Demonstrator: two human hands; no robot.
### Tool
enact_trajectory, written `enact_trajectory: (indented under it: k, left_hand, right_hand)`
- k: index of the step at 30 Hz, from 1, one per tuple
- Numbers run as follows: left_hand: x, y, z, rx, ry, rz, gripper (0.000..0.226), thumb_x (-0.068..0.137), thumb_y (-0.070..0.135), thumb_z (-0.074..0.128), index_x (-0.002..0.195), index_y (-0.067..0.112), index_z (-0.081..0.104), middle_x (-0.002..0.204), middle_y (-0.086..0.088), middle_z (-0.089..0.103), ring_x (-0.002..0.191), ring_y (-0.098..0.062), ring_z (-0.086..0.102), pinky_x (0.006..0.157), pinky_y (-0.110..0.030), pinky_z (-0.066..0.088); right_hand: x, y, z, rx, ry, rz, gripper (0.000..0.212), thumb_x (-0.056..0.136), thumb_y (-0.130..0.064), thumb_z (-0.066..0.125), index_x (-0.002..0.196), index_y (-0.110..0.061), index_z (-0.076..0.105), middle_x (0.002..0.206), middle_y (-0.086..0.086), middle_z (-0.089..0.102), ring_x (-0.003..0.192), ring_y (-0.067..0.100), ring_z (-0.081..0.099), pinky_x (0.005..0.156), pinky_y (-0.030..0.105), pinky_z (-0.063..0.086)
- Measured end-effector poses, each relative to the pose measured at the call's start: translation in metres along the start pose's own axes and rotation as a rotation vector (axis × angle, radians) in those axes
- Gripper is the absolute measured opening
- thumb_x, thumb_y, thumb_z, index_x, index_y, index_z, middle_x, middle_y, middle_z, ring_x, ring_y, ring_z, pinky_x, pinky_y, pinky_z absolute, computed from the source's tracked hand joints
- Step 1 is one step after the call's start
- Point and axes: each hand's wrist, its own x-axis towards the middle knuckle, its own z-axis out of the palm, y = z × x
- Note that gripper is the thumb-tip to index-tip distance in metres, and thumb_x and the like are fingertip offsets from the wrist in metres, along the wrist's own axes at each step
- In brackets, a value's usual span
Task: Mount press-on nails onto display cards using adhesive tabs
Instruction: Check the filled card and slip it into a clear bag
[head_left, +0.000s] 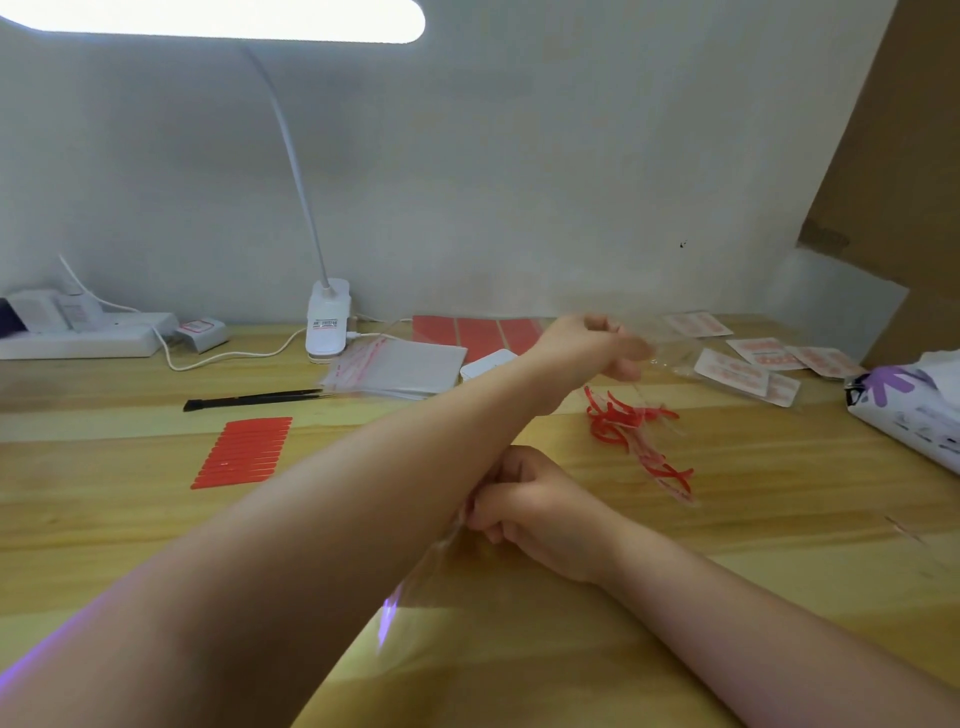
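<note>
Wooden table (156, 525) against a white wall – lamp (327, 322), tweezers (254, 399). Left hand (597, 345) (blurred, grip unclear) crosses over; right hand (524, 504) pinches clear film (410, 597).

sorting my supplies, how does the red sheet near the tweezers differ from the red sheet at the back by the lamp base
The near red sheet is cut into many thin horizontal strips; the back red sheet is split into a few broad panels. The near sheet lies fully exposed on the table; the back sheet is partly covered by the stack of clear bags and the left forearm. Both are red and lie flat.
</note>
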Motion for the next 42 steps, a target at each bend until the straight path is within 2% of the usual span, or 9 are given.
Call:
enact_trajectory:
  k: [2,9,13,18,25,27,31,37,42]
  left_hand:
    - [0.0,0.004,0.001,-0.23,-0.107,-0.076,0.018,0.094,0.01,0.05,0.112,0.01,0.055,0.092,-0.002,0.071,0.099,-0.019,0.063,0.103,-0.031,0.04]
    - [0.001,-0.003,-0.003,0.006,0.106,0.001,0.056,0.082,-0.023,0.044,0.125,0.01,0.058,0.124,-0.008,0.061,0.105,-0.02,0.061,0.082,-0.024,0.053]
    - [-0.001,-0.002,-0.003,0.016,0.159,0.02,0.042,0.079,0.016,0.079,0.117,0.016,0.062,0.107,0.005,0.069,0.089,-0.007,0.066,0.077,-0.02,0.054]
    - [0.0,0.006,-0.003,0.037,0.162,-0.06,0.054,0.086,0.066,0.053,0.105,0.018,0.066,0.092,0.007,0.075,0.104,-0.011,0.062,0.094,-0.033,0.033]
    - [0.002,0.014,-0.024,-0.901,0.007,-0.144,0.07,0.092,0.057,0.049,0.137,0.003,0.043,0.136,-0.023,0.049,0.122,-0.042,0.052,0.1,-0.054,0.044]
    - [0.002,0.016,-0.03,-0.796,0.002,-0.164,0.068,0.093,0.06,0.042,0.133,0.004,0.047,0.125,-0.02,0.061,0.111,-0.038,0.061,0.102,-0.054,0.042]
    - [-0.009,0.013,-0.03,0.14,0.137,-0.059,0.025,0.098,0.017,0.046,0.12,0.01,0.057,0.104,-0.007,0.072,0.093,-0.023,0.068,0.08,-0.031,0.048]
    - [-0.015,0.01,-0.044,-0.409,0.144,-0.081,0.034,0.104,0.029,0.036,0.12,0.006,0.054,0.108,-0.015,0.069,0.099,-0.034,0.066,0.105,-0.041,0.041]
    - [-0.026,0.019,-0.057,-0.657,0.094,-0.04,0.041,0.103,0.042,0.032,0.112,0.011,0.057,0.1,-0.01,0.073,0.097,-0.029,0.069,0.103,-0.046,0.041]
  right_hand:
    - [0.0,0.0,0.001,0.008,0.011,-0.005,0.022,0.058,-0.005,0.052,0.053,-0.02,0.068,0.058,-0.002,0.062,0.05,0.012,0.043,0.049,0.023,0.031]
    - [0.002,0.0,0.002,0.001,0.034,0.003,0.02,0.058,-0.005,0.053,0.054,-0.019,0.067,0.063,0.011,0.058,0.053,0.017,0.041,0.051,0.027,0.028]
    - [0.001,-0.001,0.002,0.01,0.028,0.007,0.018,0.057,-0.007,0.056,0.053,-0.02,0.067,0.062,0.009,0.058,0.052,0.014,0.042,0.05,0.026,0.029]
    - [0.002,0.001,0.002,0.001,0.05,0.014,0.009,0.05,-0.016,0.06,0.058,-0.017,0.066,0.073,0.019,0.053,0.057,0.022,0.041,0.053,0.032,0.025]
    - [0.002,-0.001,0.003,0.0,0.092,0.052,0.015,0.056,-0.006,0.054,0.052,-0.019,0.059,0.063,0.013,0.053,0.049,0.013,0.044,0.051,0.028,0.028]
    - [0.001,-0.002,0.003,-0.006,0.089,0.055,0.017,0.057,-0.005,0.054,0.051,-0.021,0.058,0.06,0.008,0.051,0.048,0.011,0.044,0.051,0.027,0.028]
    - [-0.001,-0.005,0.007,0.012,0.105,0.037,0.019,0.062,-0.005,0.054,0.057,-0.02,0.064,0.065,0.011,0.059,0.053,0.013,0.049,0.055,0.023,0.037]
    - [-0.009,-0.013,0.017,-0.788,0.326,-0.044,0.016,0.088,-0.035,0.063,0.088,-0.021,0.072,0.058,-0.008,0.058,0.057,0.007,0.052,0.06,0.026,0.041]
    - [-0.009,-0.041,-0.004,-1.033,0.728,-0.178,0.03,0.082,-0.044,0.067,0.066,-0.018,0.061,0.054,-0.005,0.057,0.057,0.015,0.055,0.051,0.029,0.037]
